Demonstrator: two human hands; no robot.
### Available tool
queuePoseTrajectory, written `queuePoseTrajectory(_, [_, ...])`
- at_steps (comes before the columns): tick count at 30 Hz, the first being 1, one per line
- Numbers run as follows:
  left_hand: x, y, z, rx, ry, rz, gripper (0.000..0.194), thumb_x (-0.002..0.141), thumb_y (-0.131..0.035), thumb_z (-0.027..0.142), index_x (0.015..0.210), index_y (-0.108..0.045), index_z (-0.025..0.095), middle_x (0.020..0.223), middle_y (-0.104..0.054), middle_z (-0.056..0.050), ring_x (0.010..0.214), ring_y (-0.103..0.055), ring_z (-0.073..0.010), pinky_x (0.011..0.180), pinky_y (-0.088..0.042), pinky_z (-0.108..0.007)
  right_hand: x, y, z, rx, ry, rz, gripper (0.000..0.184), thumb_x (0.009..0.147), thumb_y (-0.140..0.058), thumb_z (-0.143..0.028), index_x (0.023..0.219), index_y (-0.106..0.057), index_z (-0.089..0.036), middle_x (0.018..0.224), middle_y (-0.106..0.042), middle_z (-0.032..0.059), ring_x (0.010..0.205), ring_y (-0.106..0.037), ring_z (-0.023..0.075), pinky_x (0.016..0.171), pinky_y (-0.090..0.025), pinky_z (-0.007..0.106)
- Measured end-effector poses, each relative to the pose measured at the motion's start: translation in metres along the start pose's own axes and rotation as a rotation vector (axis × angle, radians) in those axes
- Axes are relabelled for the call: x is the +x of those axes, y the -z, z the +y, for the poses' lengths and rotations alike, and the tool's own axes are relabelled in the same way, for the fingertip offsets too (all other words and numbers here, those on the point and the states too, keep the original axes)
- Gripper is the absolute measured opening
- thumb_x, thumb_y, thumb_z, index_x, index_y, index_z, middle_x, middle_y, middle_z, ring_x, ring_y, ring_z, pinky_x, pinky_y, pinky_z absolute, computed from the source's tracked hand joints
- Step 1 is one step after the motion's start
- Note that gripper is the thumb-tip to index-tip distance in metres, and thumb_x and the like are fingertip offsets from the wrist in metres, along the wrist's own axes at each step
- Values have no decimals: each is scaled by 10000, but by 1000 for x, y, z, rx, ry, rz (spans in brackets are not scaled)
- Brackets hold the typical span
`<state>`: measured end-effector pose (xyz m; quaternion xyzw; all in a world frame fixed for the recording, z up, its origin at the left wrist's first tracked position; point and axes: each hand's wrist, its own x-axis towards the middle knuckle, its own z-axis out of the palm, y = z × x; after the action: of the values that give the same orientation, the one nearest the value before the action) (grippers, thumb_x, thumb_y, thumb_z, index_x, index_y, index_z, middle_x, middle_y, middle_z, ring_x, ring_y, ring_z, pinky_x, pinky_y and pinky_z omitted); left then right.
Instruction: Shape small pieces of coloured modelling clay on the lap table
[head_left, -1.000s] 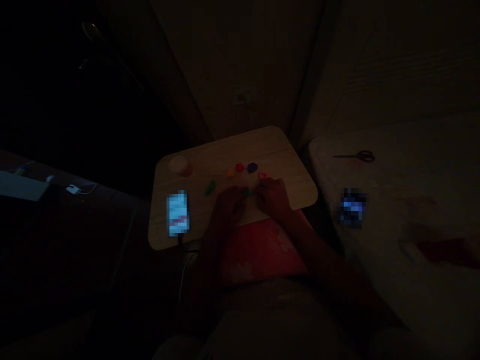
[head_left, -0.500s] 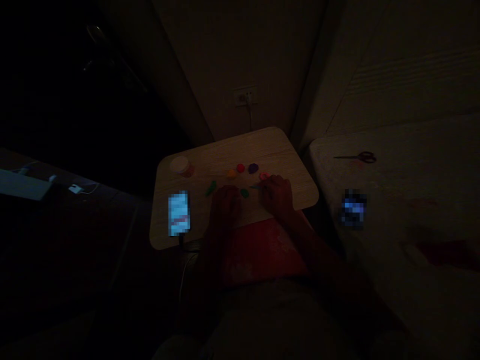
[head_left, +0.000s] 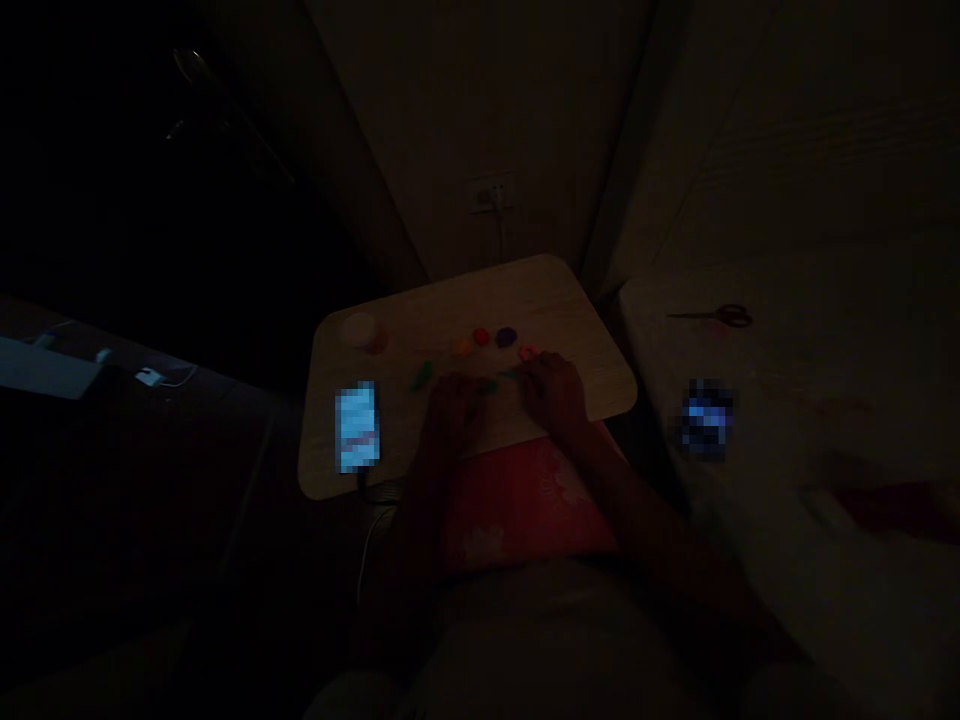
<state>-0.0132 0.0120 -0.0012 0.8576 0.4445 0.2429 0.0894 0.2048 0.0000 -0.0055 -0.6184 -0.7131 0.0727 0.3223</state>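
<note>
The scene is very dark. On the small wooden table, my left hand [head_left: 454, 408] is curled with its fingertips against a green clay lump [head_left: 489, 385], partly covering it. Closed on a small thin bluish tool [head_left: 510, 374] is my right hand [head_left: 555, 392]; the tool's tip points left towards that lump. A pink clay piece [head_left: 528, 352] lies just beyond my right fingers. Orange clay [head_left: 463, 346], red clay [head_left: 481, 337] and purple clay [head_left: 507, 337] sit in a row behind. Left of my left hand is another green clay piece [head_left: 421, 376].
The table [head_left: 420, 320] also carries a lidded tub [head_left: 360, 331] and a lit phone [head_left: 358, 427] with a cable. Scissors [head_left: 720, 316] and a second lit device [head_left: 706, 418] lie on the pale surface at right. A wall socket [head_left: 491, 192] is behind.
My left hand has shifted slightly right, and its fingers now cover part of the green clay lump. My right hand and the tool stay nearly in place. The picture is dimmer.
</note>
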Motion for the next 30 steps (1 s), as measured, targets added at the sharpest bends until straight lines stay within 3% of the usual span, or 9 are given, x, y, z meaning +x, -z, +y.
queuePoseTrajectory(4, [0,-2,-3,-49,19,90,246,939,-518,244,1151,-630,193,1183,-636,-115,1127,-567,-274,1026,-443,-471,0,0,-1,-7,2,-7,248,965,-517,-249,1041,-744,-185,1071,-706,124,1000,-579,264,847,-378,363])
queuePoseTrajectory(8, [0,-3,-3,-69,-77,9,276,930,-534,212,1178,-655,228,1264,-661,-76,1198,-565,-251,1073,-419,-466,0,2,-4,-37,-15,-25,223,961,-537,-261,1040,-735,-196,1076,-708,119,1012,-582,269,852,-366,372])
queuePoseTrajectory(16, [-1,-3,-1,-4,-65,-19,359,950,-521,250,1291,-629,217,1275,-617,-111,1195,-546,-270,1052,-437,-461,0,5,-7,-53,-5,-81,216,959,-545,-261,1024,-738,-190,1061,-714,118,1024,-596,267,851,-369,369])
queuePoseTrajectory(24, [-1,-2,0,-17,-81,-22,303,925,-557,209,1211,-656,225,1310,-655,-65,1239,-539,-260,1093,-403,-475,4,-5,-6,-83,76,-74,252,961,-520,-216,1028,-760,-179,1131,-694,152,1074,-596,272,859,-406,356])
queuePoseTrajectory(30, [0,0,1,-31,-66,-42,322,917,-559,202,1221,-658,234,1315,-654,-68,1239,-544,-265,1096,-400,-496,7,-7,-9,-101,68,-110,266,959,-513,-209,1020,-770,-183,1063,-688,143,990,-593,262,833,-410,356])
